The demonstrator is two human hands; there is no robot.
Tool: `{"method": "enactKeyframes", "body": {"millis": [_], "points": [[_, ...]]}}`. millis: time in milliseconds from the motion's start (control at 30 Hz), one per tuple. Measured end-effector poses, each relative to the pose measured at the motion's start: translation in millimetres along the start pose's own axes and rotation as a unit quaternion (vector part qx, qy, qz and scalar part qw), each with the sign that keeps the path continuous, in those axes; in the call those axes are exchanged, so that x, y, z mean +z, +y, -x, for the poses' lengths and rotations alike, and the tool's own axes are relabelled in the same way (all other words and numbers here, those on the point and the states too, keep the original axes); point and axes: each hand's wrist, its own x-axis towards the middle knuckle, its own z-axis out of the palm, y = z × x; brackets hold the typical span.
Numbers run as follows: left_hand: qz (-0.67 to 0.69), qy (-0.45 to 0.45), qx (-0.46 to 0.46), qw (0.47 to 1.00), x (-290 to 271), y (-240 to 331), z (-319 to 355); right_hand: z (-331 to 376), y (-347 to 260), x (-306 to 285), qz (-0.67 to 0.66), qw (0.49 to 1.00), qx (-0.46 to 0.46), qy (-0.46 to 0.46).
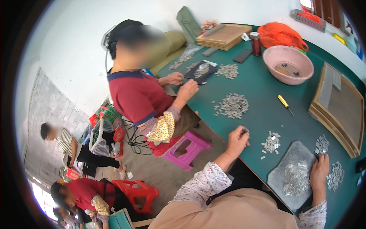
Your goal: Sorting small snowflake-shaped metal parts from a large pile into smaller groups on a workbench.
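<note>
The left hand (238,140) hovered at the table's edge, fingertips pinched on a small metal piece (246,132). At its four o'clock lay a grey mat (280,171) carrying a heap of silvery parts (295,177). The right hand (319,170) rested on the mat's right side, fingers loosely curled against that heap at its nine o'clock. A small pile of sorted pieces (271,142) sat on the green table (263,91) between the hands, at the left hand's three o'clock. A co-worker's hands (183,86) worked well apart, at eleven o'clock.
</note>
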Motion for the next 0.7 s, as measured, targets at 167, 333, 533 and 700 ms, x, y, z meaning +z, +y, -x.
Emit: {"method": "enactKeyframes", "body": {"millis": [167,333,533,700], "points": [[0.019,-0.027,0.001,0.999,2,43,-5,-4,-10,-6,-0.021,0.998,0.045,-0.025],[-0.184,-0.053,0.286,0.939,-3,178,-22,-1,-3,-3,-0.025,0.998,0.05,-0.017],[0.207,0.071,0.22,0.951,25,199,-51,-6,5,15,-0.025,0.999,0.002,-0.021],[0.254,0.01,0.161,0.954,56,163,-42,-2,12,5,-0.003,0.998,0.023,-0.06]]}}
